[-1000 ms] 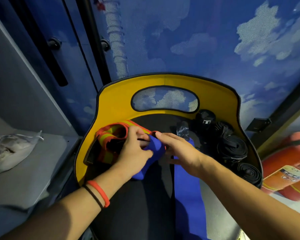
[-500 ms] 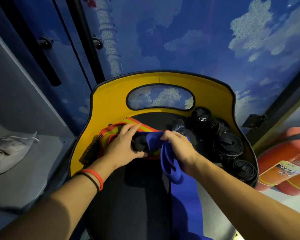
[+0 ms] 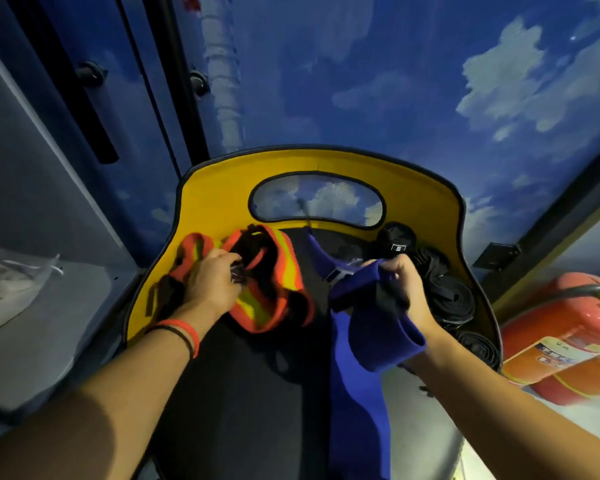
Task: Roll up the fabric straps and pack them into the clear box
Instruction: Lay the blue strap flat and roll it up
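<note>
Hands part now: my left hand [image 3: 210,282] grips the orange reflective strap [image 3: 278,271] aside while my right hand [image 3: 400,285] clutches the blue strap [image 3: 357,393] (still loose, rolling barely begun).

A vest [image 3: 267,289] is seen left on the chair [image 3: 219,202], rolled straps [image 3: 451,299] are piled right, an extinguisher [image 3: 568,341] farther right.

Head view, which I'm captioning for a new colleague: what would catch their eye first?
The bright yellow seat back fills the centre. In front of it the right hand grips a blue strap trailing toward the camera, while the left hand holds an orange-and-yellow strap. Rolled black straps sit at right.
</note>
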{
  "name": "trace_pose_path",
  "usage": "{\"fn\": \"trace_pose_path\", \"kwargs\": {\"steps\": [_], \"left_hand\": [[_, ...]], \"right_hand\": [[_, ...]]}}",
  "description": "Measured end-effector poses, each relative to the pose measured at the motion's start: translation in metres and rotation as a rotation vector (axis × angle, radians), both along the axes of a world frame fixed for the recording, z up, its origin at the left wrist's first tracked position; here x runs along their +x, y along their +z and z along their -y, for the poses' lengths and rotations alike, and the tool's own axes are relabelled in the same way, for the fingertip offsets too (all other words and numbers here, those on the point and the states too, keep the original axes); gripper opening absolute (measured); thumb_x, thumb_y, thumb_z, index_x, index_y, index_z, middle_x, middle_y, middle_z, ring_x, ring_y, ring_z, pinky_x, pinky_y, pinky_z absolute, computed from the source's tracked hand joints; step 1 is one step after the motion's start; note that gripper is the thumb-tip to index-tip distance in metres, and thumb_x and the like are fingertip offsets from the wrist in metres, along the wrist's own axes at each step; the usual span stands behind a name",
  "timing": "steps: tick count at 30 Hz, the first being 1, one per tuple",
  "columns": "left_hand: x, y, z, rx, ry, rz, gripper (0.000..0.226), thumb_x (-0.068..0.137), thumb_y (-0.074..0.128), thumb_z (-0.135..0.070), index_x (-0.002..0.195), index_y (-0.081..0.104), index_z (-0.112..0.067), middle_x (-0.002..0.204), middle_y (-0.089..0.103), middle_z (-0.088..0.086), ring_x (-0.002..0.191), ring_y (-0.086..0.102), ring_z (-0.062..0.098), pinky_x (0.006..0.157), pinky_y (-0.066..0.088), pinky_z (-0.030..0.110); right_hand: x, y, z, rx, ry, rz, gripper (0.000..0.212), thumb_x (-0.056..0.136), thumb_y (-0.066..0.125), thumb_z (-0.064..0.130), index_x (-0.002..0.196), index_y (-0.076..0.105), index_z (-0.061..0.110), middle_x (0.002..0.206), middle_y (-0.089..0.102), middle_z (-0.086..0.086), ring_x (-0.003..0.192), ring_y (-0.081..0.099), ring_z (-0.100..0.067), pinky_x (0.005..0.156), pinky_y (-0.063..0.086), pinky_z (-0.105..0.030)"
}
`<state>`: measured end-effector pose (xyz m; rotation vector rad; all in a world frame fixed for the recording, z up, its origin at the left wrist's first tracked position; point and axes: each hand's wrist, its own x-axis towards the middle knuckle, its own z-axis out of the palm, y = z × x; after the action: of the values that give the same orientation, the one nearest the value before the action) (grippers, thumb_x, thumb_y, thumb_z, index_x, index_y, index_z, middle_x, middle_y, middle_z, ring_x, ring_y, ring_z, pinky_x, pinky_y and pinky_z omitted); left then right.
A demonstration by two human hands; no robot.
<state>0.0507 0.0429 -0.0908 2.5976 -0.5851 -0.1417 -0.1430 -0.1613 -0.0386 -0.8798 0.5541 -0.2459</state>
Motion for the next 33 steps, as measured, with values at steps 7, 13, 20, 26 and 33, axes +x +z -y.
{"fn": "trace_pose_path", "kwargs": {"steps": [7, 13, 20, 26, 33], "left_hand": [[-0.031, 0.030, 0.020, 0.288, -0.077, 0.036, 0.055, 0.089, 0.058, -0.007, 0.135, 0.058, -0.036, 0.168, 0.006, -0.008, 0.153, 0.010, 0.036, 0.122, 0.024, 0.052], [-0.066, 0.033, 0.044, 0.353, -0.782, 0.033, 0.039, 0.095, 0.061, -0.042, 0.134, 0.062, -0.039, 0.164, 0.031, -0.011, 0.157, 0.010, 0.016, 0.122, 0.001, 0.064], [-0.044, 0.013, 0.021, 0.782, -0.448, 0.078, 0.061, 0.094, 0.051, -0.003, 0.145, 0.044, -0.036, 0.165, 0.025, -0.007, 0.157, 0.004, 0.028, 0.119, -0.014, 0.067], [-0.049, 0.010, 0.034, 0.466, -0.451, 0.077, 0.044, 0.094, 0.062, -0.026, 0.137, 0.058, -0.035, 0.160, 0.032, -0.002, 0.151, 0.023, 0.025, 0.126, 0.012, 0.048], [-0.071, -0.001, 0.069, 0.011, -0.350, -0.366, 0.024, 0.100, 0.062, -0.022, 0.122, 0.070, -0.019, 0.118, 0.070, 0.000, 0.110, 0.064, 0.019, 0.089, 0.046, 0.025]], "right_hand": [[-0.015, -0.019, 0.022, 0.004, -0.121, -0.120, 0.026, 0.102, 0.038, 0.027, 0.086, 0.052, 0.012, 0.072, 0.072, -0.011, 0.079, 0.063, -0.029, 0.072, 0.059, -0.044], [-0.018, -0.025, 0.018, 0.194, -0.101, -0.033, 0.050, 0.059, 0.078, 0.037, 0.101, 0.060, 0.017, 0.104, 0.054, -0.020, 0.104, 0.053, -0.041, 0.107, 0.036, -0.055], [-0.034, -0.019, 0.026, 0.290, -0.028, -0.065, 0.050, 0.074, 0.064, 0.037, 0.109, 0.076, 0.003, 0.120, 0.065, -0.021, 0.103, 0.061, -0.039, 0.110, 0.036, -0.049], [-0.040, -0.011, 0.019, 0.063, 0.106, -0.141, 0.039, 0.087, 0.035, 0.020, 0.090, 0.069, 0.000, 0.083, 0.072, -0.019, 0.066, 0.069, -0.030, 0.073, 0.050, -0.038], [-0.041, -0.014, 0.021, -0.759, 0.551, -0.729, 0.059, 0.077, 0.081, 0.047, 0.129, 0.057, 0.033, 0.125, 0.064, 0.001, 0.106, 0.065, -0.020, 0.075, 0.053, -0.030]]}}
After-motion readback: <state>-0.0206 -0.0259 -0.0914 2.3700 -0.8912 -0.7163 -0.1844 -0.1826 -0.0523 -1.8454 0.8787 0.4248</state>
